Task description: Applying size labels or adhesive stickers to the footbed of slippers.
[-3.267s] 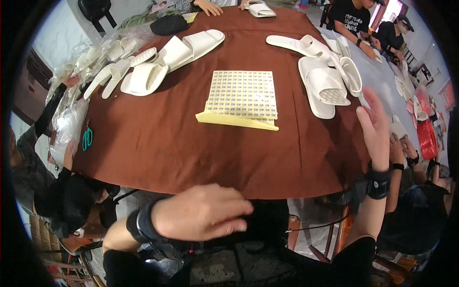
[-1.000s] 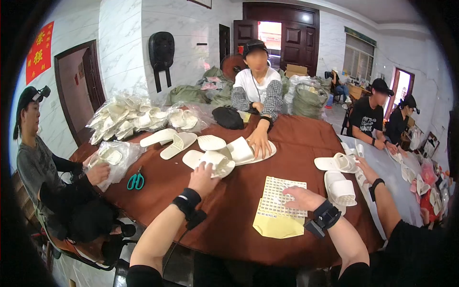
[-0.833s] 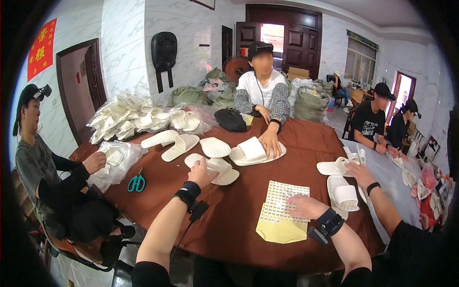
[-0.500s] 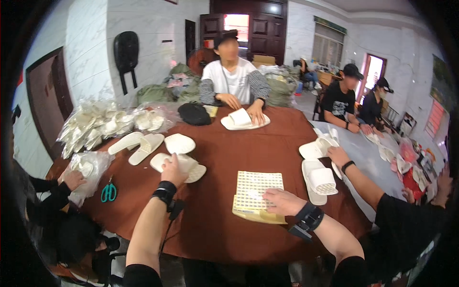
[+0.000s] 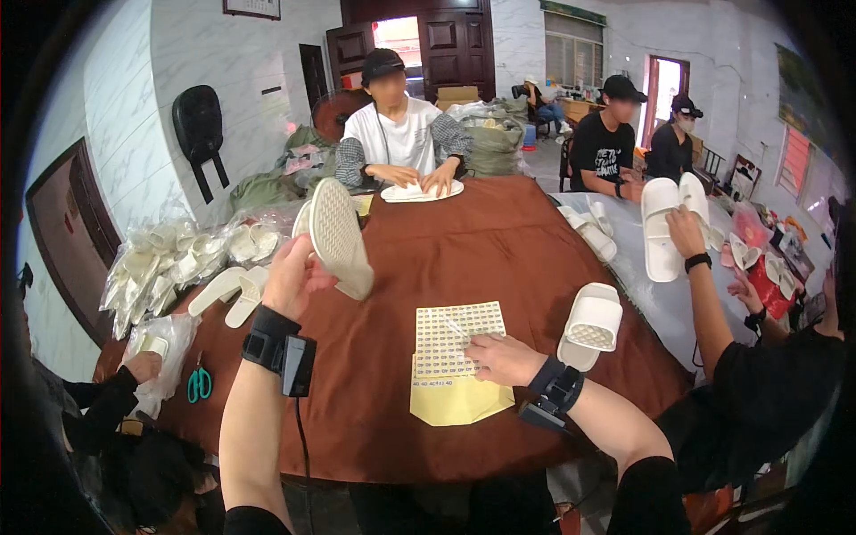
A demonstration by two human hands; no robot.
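My left hand (image 5: 299, 278) is closed on a pair of white slippers (image 5: 341, 239), raised above the table. One slipper's textured sole faces right; the other shows only partly behind it. Flat on the table, a sheet of small printed stickers (image 5: 446, 332) lies over yellow backing paper (image 5: 464, 403). Fingers stretched out, my right hand (image 5: 506, 358) rests on the sheet's right edge. Its fingertips touch the stickers, and a thin pale strip shows just above them. Right of that hand, a pair of white slippers (image 5: 590, 328) sits stacked on the brown cloth.
Teal scissors (image 5: 199, 383) and two white slippers (image 5: 242, 303) lie at the left, near bagged slippers (image 5: 165, 263). Across the brown-covered table (image 5: 446, 259), a person handles a white slipper (image 5: 419, 191). At right, another person's hand (image 5: 687, 234) holds up two slippers.
My left hand has lifted the slippers off the table. My right hand remains at the sticker sheet. The neighbour at right has raised two slippers from the table.
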